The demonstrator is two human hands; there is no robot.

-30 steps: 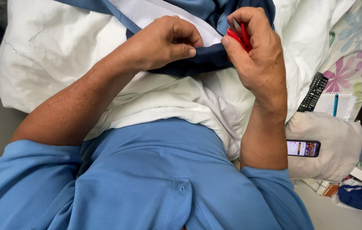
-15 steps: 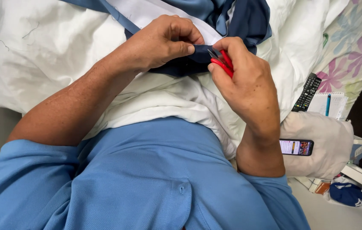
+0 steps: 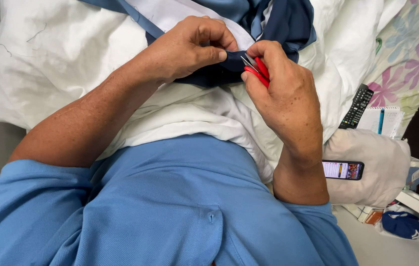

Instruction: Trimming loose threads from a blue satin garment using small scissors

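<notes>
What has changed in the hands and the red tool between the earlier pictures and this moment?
The right hand has come down and leftward, bringing the small red-handled metal snips from a raised position to the folded dark blue fabric, where the tips now meet the edge pinched by the left hand. The left hand kept its pinch. The white pillow, black remote control and lit phone stayed where they were.

The person wears a light blue short-sleeved polo shirt, forearms bare.

At the right of your frame, a black remote control lies beside a spiral notepad; lower down, a lit phone rests on a beige cushion.
</notes>
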